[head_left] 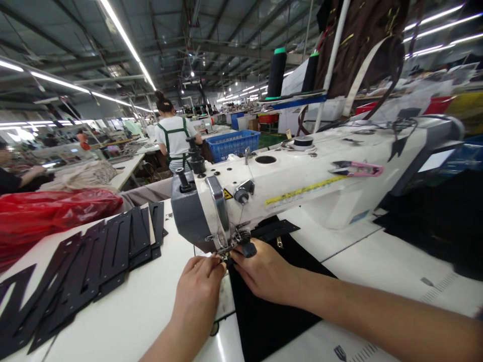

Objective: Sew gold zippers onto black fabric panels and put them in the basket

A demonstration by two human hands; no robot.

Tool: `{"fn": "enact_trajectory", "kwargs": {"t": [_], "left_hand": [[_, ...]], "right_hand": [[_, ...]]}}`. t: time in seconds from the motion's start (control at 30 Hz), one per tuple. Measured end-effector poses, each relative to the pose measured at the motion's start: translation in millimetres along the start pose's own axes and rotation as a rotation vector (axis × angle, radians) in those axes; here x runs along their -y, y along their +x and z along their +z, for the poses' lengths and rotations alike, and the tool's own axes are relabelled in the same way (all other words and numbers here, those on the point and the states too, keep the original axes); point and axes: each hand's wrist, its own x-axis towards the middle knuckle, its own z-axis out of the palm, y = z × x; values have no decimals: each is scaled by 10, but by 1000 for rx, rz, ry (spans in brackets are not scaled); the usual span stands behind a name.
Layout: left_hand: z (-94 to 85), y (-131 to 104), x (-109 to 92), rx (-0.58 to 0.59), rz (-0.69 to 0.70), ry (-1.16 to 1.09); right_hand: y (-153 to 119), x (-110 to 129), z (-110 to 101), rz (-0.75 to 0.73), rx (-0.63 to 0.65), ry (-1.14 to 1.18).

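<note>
A white sewing machine (302,176) stands in front of me, its needle area low at the centre. My left hand (199,286) is closed, its fingertips pinching the edge of the black fabric (275,327) just left of the presser foot. From the other side my right hand (269,274) grips the same fabric, with its fingertips partly hidden under the machine head. The fabric lies under my right wrist and spreads towards me. On it shows a small gold zipper pull (279,243). A black strip (277,230) lies behind my right hand.
Several black cut pieces (109,251) overlap on the left of the table, beside a red plastic bag (60,211). Pink-handled thread snips (356,168) rest on the machine arm. Thread cones (276,75) stand behind. A person (173,133) is near a blue crate (232,145).
</note>
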Motion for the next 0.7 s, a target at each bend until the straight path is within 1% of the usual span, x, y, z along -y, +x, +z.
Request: {"fn": "enact_trajectory", "kwargs": {"t": [0.23, 0.37, 0.47, 0.53, 0.6, 0.7], "left_hand": [[38, -11, -10, -8, -39, 23], [18, 17, -13, -11, -64, 13], [-51, 34, -11, -12, -88, -5], [-140, 30, -23, 2, -104, -37], [-254, 6, -51, 50, -117, -109], [-416, -61, -111, 139, -127, -223]], "right_hand": [[-18, 15, 59, 21, -31, 11], [-6, -55, 63, 62, -47, 49], [-126, -78, -22, 169, -55, -65], [-317, -14, -109, 190, -60, -214], [-565, 114, -189, 98, -69, -347], [-880, 332, -271, -97, -75, -436]]}}
